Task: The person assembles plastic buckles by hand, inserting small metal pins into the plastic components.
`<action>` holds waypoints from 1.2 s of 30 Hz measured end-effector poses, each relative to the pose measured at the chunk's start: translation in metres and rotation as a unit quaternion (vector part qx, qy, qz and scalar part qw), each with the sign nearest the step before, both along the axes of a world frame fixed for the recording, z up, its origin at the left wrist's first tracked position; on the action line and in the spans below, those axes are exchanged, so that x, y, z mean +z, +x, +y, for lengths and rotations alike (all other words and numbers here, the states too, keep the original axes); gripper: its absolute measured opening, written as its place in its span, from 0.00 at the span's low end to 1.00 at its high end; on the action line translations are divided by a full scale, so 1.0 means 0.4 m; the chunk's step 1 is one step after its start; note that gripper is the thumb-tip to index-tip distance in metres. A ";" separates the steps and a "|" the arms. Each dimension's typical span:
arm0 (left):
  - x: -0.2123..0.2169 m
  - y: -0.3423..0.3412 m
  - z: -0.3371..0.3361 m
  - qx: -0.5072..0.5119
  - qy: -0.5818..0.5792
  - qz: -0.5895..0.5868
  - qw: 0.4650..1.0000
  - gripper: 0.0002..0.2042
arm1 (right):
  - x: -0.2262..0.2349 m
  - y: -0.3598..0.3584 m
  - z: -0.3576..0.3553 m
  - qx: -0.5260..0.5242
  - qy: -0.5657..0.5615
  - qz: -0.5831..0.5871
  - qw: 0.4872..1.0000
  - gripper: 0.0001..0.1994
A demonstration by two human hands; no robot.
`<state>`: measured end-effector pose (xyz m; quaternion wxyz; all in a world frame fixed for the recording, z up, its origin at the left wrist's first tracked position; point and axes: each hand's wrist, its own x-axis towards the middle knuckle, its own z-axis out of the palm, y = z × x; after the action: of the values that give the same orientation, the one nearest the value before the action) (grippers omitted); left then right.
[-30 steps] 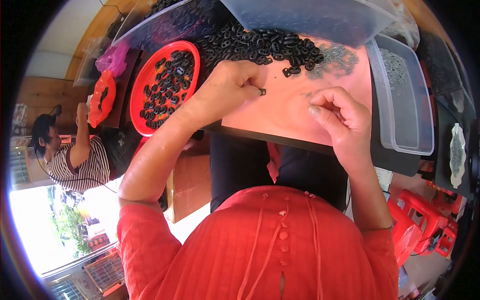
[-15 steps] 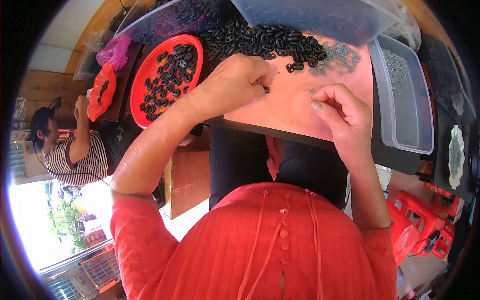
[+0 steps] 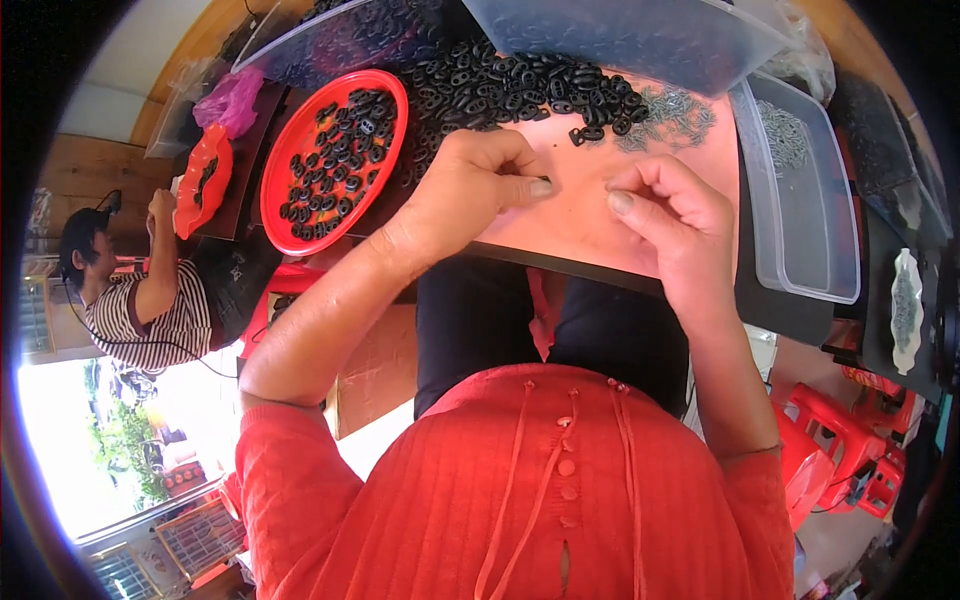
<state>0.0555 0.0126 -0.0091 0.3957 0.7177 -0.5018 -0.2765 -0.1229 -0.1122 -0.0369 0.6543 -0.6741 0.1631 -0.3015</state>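
My left hand (image 3: 468,190) is closed in a pinch above the pale orange work sheet (image 3: 575,230). A dark edge of a small black plastic part shows at its thumb tip; the fingers hide the rest. Facing it, a short gap away, my right hand (image 3: 685,215) pinches thumb against forefinger; whatever is between them is too small to make out. Beyond the hands lies a heap of black oval parts with holes (image 3: 500,85). Small grey metal screws (image 3: 670,118) are piled at the heap's right end.
Left of the heap, a red oval tray (image 3: 268,190) holds many black parts. A clear plastic box (image 3: 820,250) with screws stands at the right. Translucent bins (image 3: 630,30) border the back. Another person (image 3: 150,310) in stripes sits at far left by a red scalloped dish (image 3: 215,170).
My left hand has turned and shifted slightly nearer, so its thumb now covers most of the black part. My right hand has moved a little left, narrowing the gap.
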 end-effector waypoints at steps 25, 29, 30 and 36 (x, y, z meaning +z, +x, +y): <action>-0.030 -0.095 0.048 0.177 -0.136 0.435 0.872 0.04 | -0.004 0.084 0.046 0.052 0.123 -0.041 0.990 0.02; -0.030 -0.099 0.057 0.156 -0.123 0.385 0.901 0.04 | -0.006 0.085 0.045 0.058 0.122 -0.045 0.990 0.01; -0.030 -0.101 0.057 0.156 -0.123 0.386 0.901 0.04 | -0.001 0.084 0.046 0.055 0.126 -0.039 0.990 0.01; -0.029 -0.110 0.059 0.171 -0.135 0.404 0.888 0.04 | 0.002 0.079 0.049 0.056 0.135 -0.029 0.989 0.01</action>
<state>0.0115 0.0362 -0.0208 0.6985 0.5584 -0.2005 -0.4001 -0.0914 -0.0925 -0.0362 0.7600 -0.5784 0.1452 -0.2586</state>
